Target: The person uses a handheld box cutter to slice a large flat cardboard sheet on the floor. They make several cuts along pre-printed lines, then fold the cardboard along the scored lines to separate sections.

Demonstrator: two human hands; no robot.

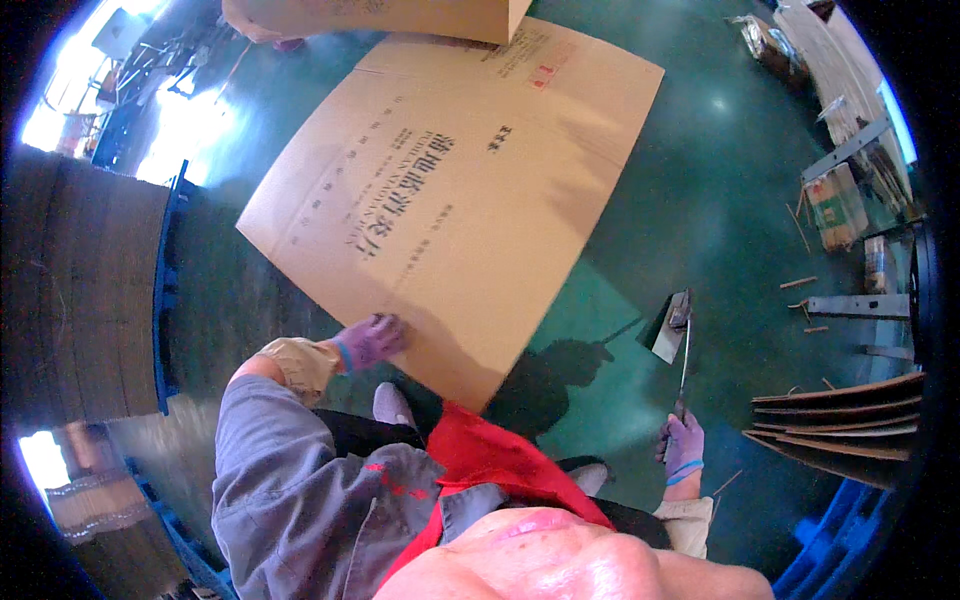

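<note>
My left hand [372,341], in a purple glove, grips the near left edge of a large flat brown cardboard sheet [480,250] with dark printing and a small red mark. The sheet stretches away from me at a slant, its far edge partly behind another brown cardboard piece [400,20]. Out to the right, my right hand [681,440], gloved in purple too, is closed around the end of a thin-rod tool [685,370] with a flat rectangular head. That head is held apart from the sheet, over the green floor [740,230].
Tall stacks of flat cardboard [80,290] stand at left beside a blue pallet edge [170,290]. On the right are layered cardboard sheets [840,420], a metal bar [858,306] and scattered scraps [798,283]. My shoe [392,404] is close to the sheet's near edge.
</note>
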